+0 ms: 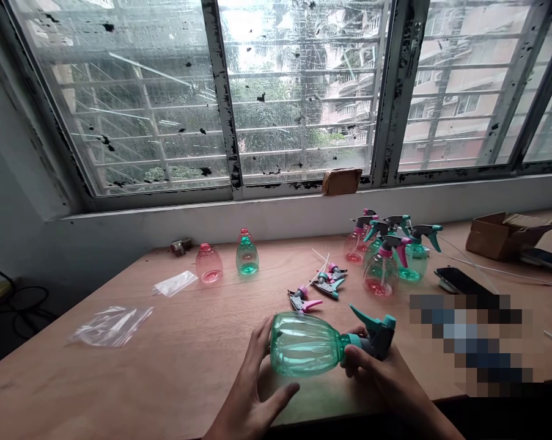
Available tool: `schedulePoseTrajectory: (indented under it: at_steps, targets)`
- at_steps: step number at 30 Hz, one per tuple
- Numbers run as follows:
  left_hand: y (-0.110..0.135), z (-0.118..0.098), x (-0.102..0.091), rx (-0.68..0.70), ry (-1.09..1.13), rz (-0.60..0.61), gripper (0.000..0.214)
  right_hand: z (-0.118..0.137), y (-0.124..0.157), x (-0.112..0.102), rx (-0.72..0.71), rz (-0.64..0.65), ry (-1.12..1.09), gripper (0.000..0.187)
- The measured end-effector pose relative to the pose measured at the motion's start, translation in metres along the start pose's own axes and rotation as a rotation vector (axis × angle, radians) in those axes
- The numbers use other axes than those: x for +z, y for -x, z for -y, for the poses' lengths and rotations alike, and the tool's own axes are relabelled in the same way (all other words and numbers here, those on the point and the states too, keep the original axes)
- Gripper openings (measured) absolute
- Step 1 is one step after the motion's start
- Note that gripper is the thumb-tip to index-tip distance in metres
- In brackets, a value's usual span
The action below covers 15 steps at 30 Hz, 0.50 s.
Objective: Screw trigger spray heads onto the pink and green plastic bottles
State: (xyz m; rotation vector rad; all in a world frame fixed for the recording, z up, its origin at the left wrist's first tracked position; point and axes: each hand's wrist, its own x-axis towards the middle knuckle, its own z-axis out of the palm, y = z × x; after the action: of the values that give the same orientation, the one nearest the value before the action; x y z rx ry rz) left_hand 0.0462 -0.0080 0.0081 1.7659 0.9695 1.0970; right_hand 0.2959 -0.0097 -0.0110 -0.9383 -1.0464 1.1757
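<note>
A green see-through spray bottle (305,344) lies sideways in the air above the table's front edge, its base to the left. My right hand (371,363) is closed around its neck, at the teal collar just below the dark grey and teal spray head (379,330). At the base, my left hand (261,379) has its fingers stretched along the far side, touching or nearly touching the plastic. The left thumb stands well apart from the bottle. Beyond the bottle lie several loose spray heads (302,300) with pink or teal triggers and thin white tubes.
Assembled spray bottles (380,275) stand at the back right. Headless bottles (209,264) stand back left, near a clear plastic bag (113,326) and white packet (175,283). A phone (463,282) and open cardboard box (500,237) lie right. Windows run behind the wooden table (165,379).
</note>
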Motion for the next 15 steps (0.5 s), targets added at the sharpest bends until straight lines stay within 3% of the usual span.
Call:
schedulePoseTrajectory:
  at_steps: [5,9,15]
  targets:
    - [0.0,-0.0055,-0.0023,-0.059,0.175,0.104,0.064,0.0032,-0.0006,0.0017,-0.005,0.012,0.014,0.041]
    - [-0.0018,-0.0058,-0.0044,-0.139,0.293,0.121,0.053,0.0035,-0.0014,0.0013,-0.002,0.038,0.034,0.041]
    - [-0.001,-0.0027,-0.0024,-0.056,0.163,0.04,0.067,0.0006,-0.0024,-0.0008,0.013,0.052,-0.004,0.039]
